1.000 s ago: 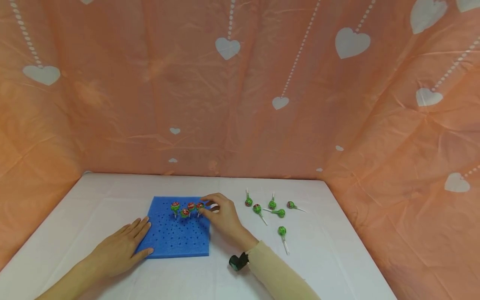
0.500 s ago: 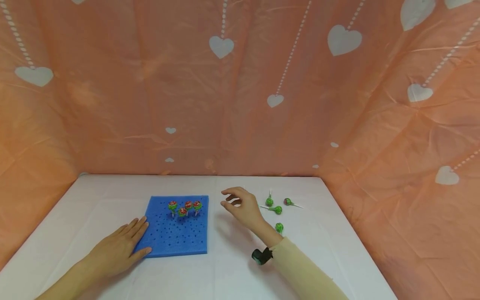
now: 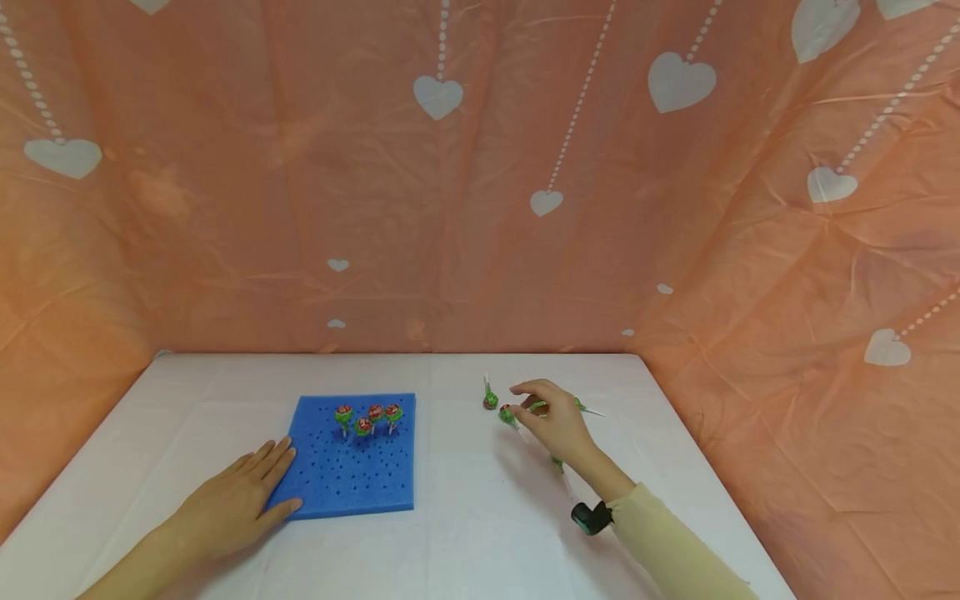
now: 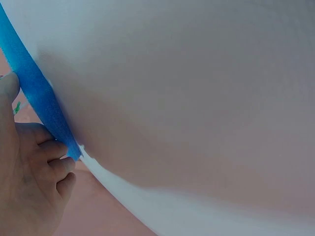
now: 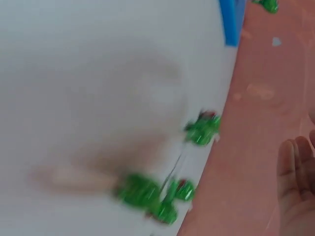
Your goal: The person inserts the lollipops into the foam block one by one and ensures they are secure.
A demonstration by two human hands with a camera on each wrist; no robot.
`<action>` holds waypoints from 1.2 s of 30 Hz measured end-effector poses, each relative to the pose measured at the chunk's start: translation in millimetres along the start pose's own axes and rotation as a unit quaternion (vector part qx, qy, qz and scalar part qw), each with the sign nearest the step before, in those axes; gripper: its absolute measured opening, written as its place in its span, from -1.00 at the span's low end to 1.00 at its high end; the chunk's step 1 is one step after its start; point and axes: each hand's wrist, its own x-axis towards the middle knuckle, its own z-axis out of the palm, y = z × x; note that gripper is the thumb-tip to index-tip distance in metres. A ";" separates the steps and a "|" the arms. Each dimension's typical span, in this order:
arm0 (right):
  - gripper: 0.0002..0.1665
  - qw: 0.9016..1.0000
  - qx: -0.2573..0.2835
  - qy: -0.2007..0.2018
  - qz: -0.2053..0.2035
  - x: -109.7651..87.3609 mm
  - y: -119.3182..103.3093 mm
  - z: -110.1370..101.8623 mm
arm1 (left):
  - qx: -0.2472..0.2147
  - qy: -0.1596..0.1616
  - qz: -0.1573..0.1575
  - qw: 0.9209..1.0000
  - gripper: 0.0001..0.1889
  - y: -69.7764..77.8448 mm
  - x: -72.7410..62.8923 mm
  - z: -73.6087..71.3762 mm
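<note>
My left hand [image 3: 236, 500] rests with straight fingers against the left edge of a blue foam board [image 3: 360, 479] dotted with small holes. In the left wrist view, fingers [image 4: 51, 150] and thumb lie along the board's side [image 4: 42, 91]. Several red-and-green lollipops [image 3: 343, 412] stand upright in the board's far half. My right hand [image 3: 558, 429] hovers over loose lollipops on the right, thumb and fingers parted and bent, nothing visible between them. It partly hides some of them. One lollipop [image 3: 507, 413] lies just by its thumb, another [image 3: 491, 400] a little farther left.
A white-covered table [image 3: 465, 533] bears everything, with an orange heart-print curtain [image 3: 420, 208] behind and at both sides. Another loose lollipop's stick [image 3: 592, 412] pokes out right of the right hand. A lollipop [image 3: 557, 464] lies below the right wrist. A black wrist camera [image 3: 591, 517] hangs there.
My right hand has let go of a lollipop standing in the board and moved right, over the loose lollipops. My left hand has stayed at the board's edge.
</note>
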 end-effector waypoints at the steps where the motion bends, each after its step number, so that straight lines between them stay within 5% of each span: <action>1: -0.66 1.000 -0.008 -0.004 0.006 -2.3 3.1 -4.3 | 0.001 0.001 0.000 1.000 -0.16 0.1 -0.3 0.1; 13: -0.75 0.990 -0.102 -0.084 0.057 -30.2 36.0 -37.5 | 0.006 0.004 -0.003 1.000 -0.16 0.0 -1.5 1.5; 24: -0.84 0.976 -0.141 -0.116 0.117 -40.3 53.2 -36.3 | 0.002 0.011 0.000 1.000 -0.17 2.0 -2.3 1.8; 36: -0.90 0.970 -0.153 -0.147 0.121 -42.5 55.7 -36.5 | 0.006 0.011 -0.003 1.000 -0.18 3.5 -2.2 2.0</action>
